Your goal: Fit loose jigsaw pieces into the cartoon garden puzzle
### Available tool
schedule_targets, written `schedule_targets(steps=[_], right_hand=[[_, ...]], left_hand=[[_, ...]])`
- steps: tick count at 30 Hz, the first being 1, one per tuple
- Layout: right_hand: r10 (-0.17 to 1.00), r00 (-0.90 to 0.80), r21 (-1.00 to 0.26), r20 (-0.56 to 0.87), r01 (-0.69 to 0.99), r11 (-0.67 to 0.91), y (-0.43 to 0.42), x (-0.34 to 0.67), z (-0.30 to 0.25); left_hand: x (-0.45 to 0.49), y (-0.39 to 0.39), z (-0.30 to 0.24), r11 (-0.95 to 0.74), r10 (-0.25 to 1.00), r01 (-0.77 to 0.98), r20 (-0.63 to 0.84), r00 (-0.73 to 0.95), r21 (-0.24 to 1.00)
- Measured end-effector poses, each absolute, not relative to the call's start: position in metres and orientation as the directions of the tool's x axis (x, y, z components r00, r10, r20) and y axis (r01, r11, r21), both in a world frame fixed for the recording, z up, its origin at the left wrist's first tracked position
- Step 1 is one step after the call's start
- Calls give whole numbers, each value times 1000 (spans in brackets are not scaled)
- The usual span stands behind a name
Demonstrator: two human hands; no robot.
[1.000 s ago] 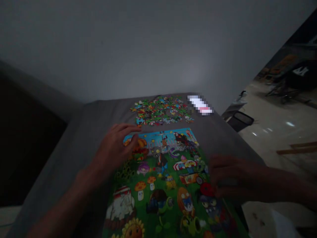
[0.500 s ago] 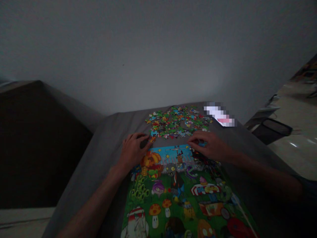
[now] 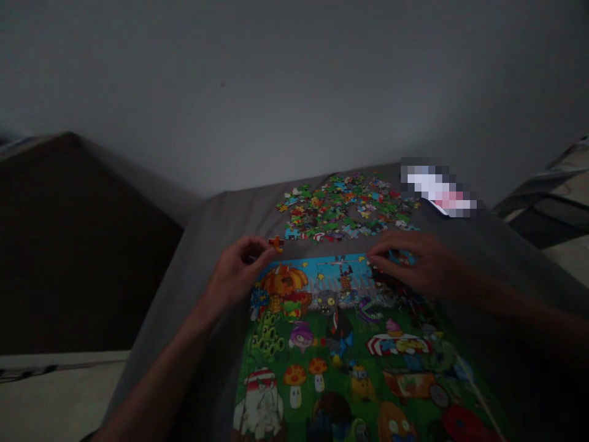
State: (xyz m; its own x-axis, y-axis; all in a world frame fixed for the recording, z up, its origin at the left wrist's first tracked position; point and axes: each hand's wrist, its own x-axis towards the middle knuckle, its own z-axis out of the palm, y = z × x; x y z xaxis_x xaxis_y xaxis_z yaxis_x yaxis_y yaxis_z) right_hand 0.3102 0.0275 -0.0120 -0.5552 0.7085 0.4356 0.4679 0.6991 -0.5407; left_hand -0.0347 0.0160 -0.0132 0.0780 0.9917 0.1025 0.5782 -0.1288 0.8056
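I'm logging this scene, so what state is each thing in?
Left hand: pinching an orange puzzle piece
Orange puzzle piece: held at fingertips
Right hand: at the printed picture's top edge; grip unclear
Printed picture: face up
Puzzle pieces: spread out
Device: lit, pixelated
Gray cloth: creased

Dim light. A grey wall [image 3: 257, 123] spans ten to two o'clock, a speck [image 3: 223, 84] at eleven. A dark block [image 3: 83, 258] stands at nine, grey cloth [image 3: 218, 362] spreads at seven; pale floor [image 3: 69, 396] shows at eight.

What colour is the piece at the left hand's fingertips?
The piece is mostly orange, as the head view shows.
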Motion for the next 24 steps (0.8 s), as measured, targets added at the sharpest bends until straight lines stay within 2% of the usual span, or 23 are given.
schedule_targets(steps=[2,5,13,17,24], right_hand=[[704,-561,-542,435,461,702,28,311,-11],[684,-572,-533,453,441,722,27,312,-10],[661,-578,-510,479,430,745,25,310,-13],[648,-582,-496,492,425,758,24,310,-14],[666,-583,-505,466,443,741,24,310,-11]], left_hand=[[-29,6,-10,-96,993,415,56,108,905],[-19,-7,-5,-48,974,325,-27,224,944],[-19,-11,6,14,945,417,-149,292,909],[-27,-10,7,101,905,373,-241,352,922],[-31,-10,5,94,878,377,-255,404,922]])
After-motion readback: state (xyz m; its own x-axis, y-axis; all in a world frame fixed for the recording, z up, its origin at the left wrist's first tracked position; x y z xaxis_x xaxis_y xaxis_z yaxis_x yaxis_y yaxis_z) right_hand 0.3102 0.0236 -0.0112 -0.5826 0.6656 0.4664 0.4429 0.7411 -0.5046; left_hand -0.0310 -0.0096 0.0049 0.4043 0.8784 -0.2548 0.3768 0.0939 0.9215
